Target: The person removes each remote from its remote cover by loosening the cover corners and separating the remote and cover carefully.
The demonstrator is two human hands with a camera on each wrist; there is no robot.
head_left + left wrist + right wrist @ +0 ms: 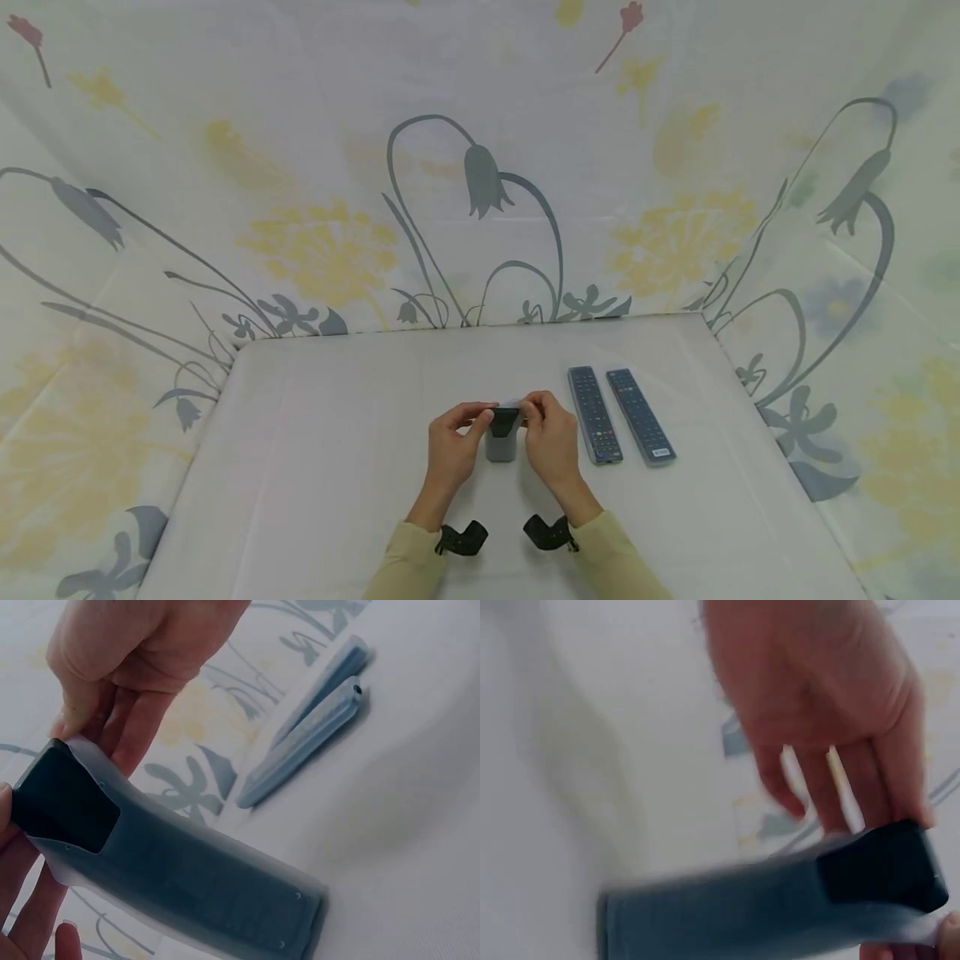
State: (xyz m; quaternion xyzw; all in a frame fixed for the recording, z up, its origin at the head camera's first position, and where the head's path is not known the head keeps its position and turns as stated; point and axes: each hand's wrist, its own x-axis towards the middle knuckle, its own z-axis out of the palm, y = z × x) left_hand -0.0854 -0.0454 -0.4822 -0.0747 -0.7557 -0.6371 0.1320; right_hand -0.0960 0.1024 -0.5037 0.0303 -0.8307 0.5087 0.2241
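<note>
Between the two hands a dark remote control (504, 421) stands tilted, its lower end on the white table. A translucent sleeve (202, 859) covers most of it, leaving the black upper end (71, 799) bare. My left hand (453, 450) pinches the left side of that upper end with thumb and fingers. On the opposite side my right hand (553, 446) pinches the sleeve's edge between thumb and fingers. In the right wrist view, the sleeve's loose rim (900, 919) stands out beside the black end.
To the right of my right hand lie two more remotes, one with coloured buttons (596, 417) and one with a white label (641, 417), side by side. Flower-printed cloth (480, 250) rises behind and beside the white table (322, 450). Each wrist carries a black camera mount.
</note>
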